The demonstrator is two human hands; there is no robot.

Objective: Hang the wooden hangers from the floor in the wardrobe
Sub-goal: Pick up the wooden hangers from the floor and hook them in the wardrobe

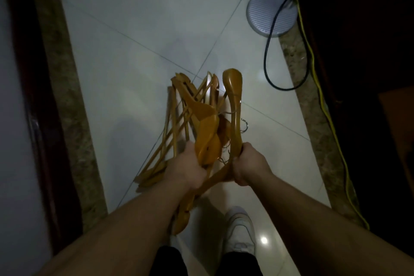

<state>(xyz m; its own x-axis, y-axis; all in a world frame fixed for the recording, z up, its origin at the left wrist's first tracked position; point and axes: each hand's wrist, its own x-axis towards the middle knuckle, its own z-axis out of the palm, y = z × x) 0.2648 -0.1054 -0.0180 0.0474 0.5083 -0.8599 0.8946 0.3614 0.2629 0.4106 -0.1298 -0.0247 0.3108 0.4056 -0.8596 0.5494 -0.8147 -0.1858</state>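
Observation:
Several orange-brown wooden hangers [197,119] form a tangled bunch held above the white tiled floor [139,29]. My left hand [188,168] grips the bunch from the left, fingers curled round the wood. My right hand [248,163] grips one thick hanger [234,96] that stands up on the right side of the bunch. Metal hooks [245,126] poke out between the hangers. No wardrobe rail is visible.
A round ribbed white base [271,11] stands at the upper right with a black cable [268,51] and a yellow cable [322,101] running along the marble strip. A dark wooden frame [33,96] lines the left. My white shoe [239,231] is below the hands.

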